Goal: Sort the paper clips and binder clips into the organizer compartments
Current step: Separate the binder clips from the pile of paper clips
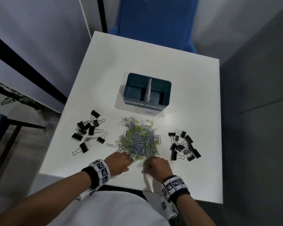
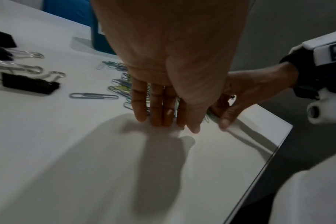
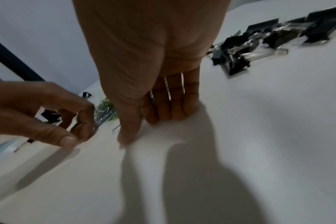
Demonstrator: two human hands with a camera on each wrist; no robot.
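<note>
A heap of green, blue and silver paper clips lies mid-table in front of the teal two-compartment organizer, labelled for paper clips and binder clips; both compartments look bare. Black binder clips lie in a left group and a right group. My left hand is at the heap's near left edge, fingertips down on the table; whether it holds clips is unclear. My right hand is at the near right edge, fingers curled over blurred green clips.
The white table ends just behind my wrists at its near edge. One stray paper clip lies left of the heap. A blue chair stands beyond the far edge. A white divider splits the organizer.
</note>
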